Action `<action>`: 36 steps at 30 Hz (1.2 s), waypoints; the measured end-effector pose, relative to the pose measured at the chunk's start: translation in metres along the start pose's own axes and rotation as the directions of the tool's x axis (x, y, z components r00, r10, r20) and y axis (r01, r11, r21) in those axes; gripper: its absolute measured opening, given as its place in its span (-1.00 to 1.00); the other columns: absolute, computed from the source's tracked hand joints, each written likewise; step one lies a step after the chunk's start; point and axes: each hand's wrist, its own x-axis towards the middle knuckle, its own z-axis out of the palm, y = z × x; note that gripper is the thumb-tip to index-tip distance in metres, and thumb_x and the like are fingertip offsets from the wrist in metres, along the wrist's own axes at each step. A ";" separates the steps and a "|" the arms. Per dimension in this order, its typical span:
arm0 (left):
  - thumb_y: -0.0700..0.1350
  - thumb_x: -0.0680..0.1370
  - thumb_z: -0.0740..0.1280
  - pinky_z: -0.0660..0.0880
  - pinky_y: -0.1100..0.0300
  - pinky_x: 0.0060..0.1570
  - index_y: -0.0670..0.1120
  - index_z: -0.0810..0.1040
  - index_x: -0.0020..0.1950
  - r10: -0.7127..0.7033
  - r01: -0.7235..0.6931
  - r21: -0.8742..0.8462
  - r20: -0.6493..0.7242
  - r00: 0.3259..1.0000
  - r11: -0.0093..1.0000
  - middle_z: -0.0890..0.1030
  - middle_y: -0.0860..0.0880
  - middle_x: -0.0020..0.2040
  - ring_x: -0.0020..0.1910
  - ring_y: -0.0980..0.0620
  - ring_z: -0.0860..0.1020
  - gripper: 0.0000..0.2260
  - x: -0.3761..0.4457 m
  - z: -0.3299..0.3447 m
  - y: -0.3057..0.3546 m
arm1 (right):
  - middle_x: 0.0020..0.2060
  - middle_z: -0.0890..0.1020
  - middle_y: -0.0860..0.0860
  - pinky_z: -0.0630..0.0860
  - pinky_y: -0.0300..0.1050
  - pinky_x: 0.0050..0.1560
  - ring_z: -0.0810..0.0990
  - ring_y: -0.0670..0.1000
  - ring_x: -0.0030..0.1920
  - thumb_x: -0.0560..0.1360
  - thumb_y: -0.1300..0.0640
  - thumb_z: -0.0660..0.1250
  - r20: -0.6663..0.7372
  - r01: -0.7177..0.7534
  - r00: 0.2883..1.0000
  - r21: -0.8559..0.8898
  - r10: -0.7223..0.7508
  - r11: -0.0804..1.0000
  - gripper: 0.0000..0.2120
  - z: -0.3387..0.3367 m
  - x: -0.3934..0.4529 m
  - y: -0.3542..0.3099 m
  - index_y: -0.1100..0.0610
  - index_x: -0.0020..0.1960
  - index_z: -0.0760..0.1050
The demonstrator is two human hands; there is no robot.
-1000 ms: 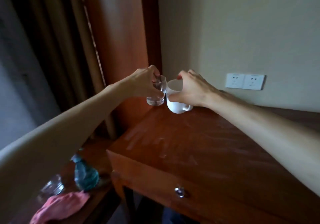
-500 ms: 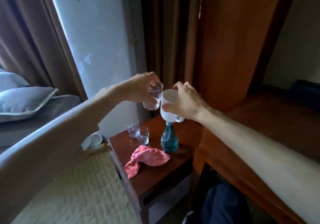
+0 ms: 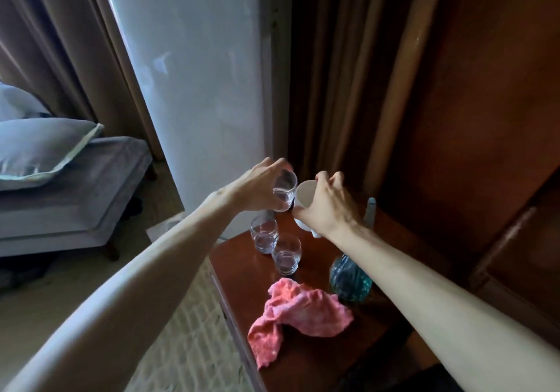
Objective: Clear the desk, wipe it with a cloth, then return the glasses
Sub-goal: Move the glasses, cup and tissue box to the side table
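Observation:
My left hand [image 3: 257,187] grips a clear glass [image 3: 284,191] by its rim, held above the far end of a low wooden side table [image 3: 242,273]. Right beside it, my right hand [image 3: 328,206] holds a white mug [image 3: 304,200] from above. Two more clear glasses [image 3: 264,235] [image 3: 286,255] stand on the side table just below. A crumpled pink cloth [image 3: 298,311] lies on the near part of the table. A teal spray bottle [image 3: 350,276] stands to the cloth's right, partly hidden by my right forearm.
The wooden desk [image 3: 521,258] edges in at the right. Brown curtains [image 3: 327,73] hang behind the side table. A grey bench [image 3: 75,197] with a pillow [image 3: 39,149] stands at the left, over patterned carpet [image 3: 188,340].
Both hands have carried the glass and the mug from the desk leftwards and then down over the side table. The view has swung left and down with them.

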 end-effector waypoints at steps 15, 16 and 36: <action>0.01 0.26 0.60 0.57 0.01 -0.03 0.17 0.40 0.25 -0.024 0.012 0.049 0.253 0.967 0.999 0.50 0.07 0.10 -0.01 -0.04 0.57 -0.36 0.069 0.125 -0.062 | 0.30 0.34 0.15 0.52 0.07 0.12 0.51 0.25 0.29 0.36 -0.19 0.56 0.120 -0.251 0.958 -0.090 0.261 0.964 -0.16 0.103 0.039 0.064 0.15 0.42 0.23; 0.01 0.27 0.62 0.57 0.01 -0.04 0.15 0.39 0.26 -0.026 0.012 0.055 0.252 0.967 0.998 0.50 0.06 0.10 -0.01 -0.04 0.57 -0.35 0.069 0.126 -0.062 | 0.30 0.34 0.15 0.53 0.06 0.11 0.52 0.25 0.27 0.37 -0.19 0.55 0.118 -0.225 0.965 -0.094 0.235 0.970 -0.17 0.104 0.039 0.065 0.15 0.42 0.23; 0.10 0.47 0.45 0.55 -0.06 0.15 0.14 0.38 0.49 -0.150 0.124 0.137 0.199 0.968 0.983 0.50 -0.02 0.23 0.23 -0.09 0.53 -0.40 0.040 0.052 0.005 | 0.41 0.29 0.20 0.53 -0.01 0.18 0.46 0.21 0.33 0.56 0.11 0.42 0.114 0.073 0.992 -0.231 -0.048 0.970 -0.40 0.050 0.002 0.020 0.15 0.50 0.22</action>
